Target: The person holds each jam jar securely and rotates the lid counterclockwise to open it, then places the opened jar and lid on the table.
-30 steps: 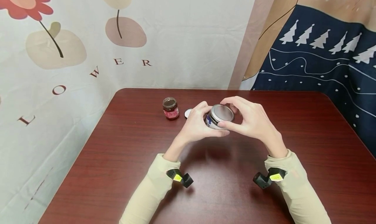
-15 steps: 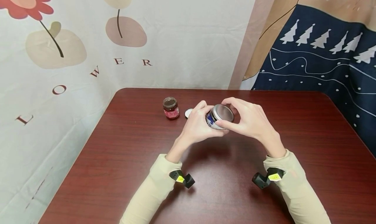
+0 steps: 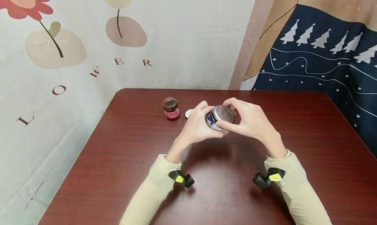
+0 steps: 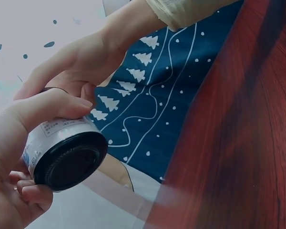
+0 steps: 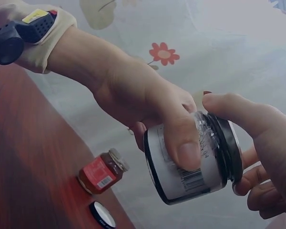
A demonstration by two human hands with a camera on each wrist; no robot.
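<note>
A glass jar [image 5: 186, 162] with a white and blue label is held above the table, tilted, its dark base [image 4: 71, 164] showing in the left wrist view. My left hand [image 3: 196, 122] grips the jar around its body, thumb across the label. On its metal lid [image 3: 224, 114] the fingers and thumb of my right hand [image 3: 253, 120] pinch the rim from the right side. In the right wrist view the lid's dark side sits at the jar's mouth; whether it is loose I cannot tell. What the jar contains is hidden.
A second jar [image 3: 171, 113] with a red-pink label stands lidless at the back of the dark red table [image 3: 132, 159]. Beside it lies a round lid [image 5: 102, 215], white inside up, partly behind my left hand in the head view. Printed cloths [image 3: 191, 38] hang behind the table.
The jar has tipped slightly, so more of its blue and white label shows. My right thumb has shifted a little left along the lid's rim. The other jar stays put.
</note>
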